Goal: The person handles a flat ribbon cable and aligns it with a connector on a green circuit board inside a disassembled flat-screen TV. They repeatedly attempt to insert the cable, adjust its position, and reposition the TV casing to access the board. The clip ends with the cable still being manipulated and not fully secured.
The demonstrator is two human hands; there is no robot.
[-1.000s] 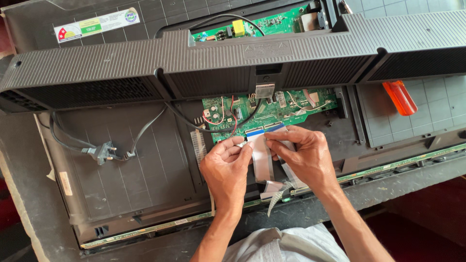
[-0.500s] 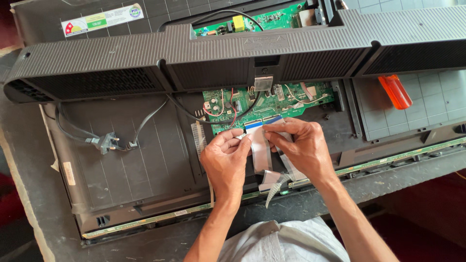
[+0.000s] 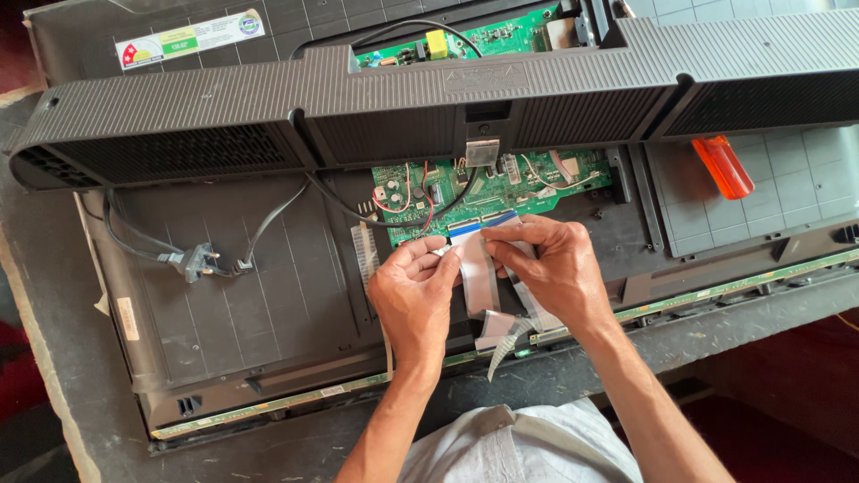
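A flat-screen television lies face down with its dark back panel [image 3: 268,295] exposed. A green circuit board [image 3: 501,192] sits in the middle, under a long black ribbed cover [image 3: 358,116] laid across the set. Two white flat ribbon cables [image 3: 479,277] run from the board's lower edge toward me. My left hand [image 3: 413,300] pinches the upper end of the left ribbon. My right hand [image 3: 550,268] holds the ribbon ends at the board's connectors, fingers pressed on the blue-tipped end [image 3: 483,224].
A power plug with black cord [image 3: 201,261] lies on the panel at left. An orange screwdriver handle [image 3: 723,166] rests at right. A second green board [image 3: 465,40] shows above the cover. The set lies on a grey table [image 3: 54,358].
Both hands stay on the ribbon cables at the board's lower edge, with only slight shifts of the fingers. The view has moved a little.
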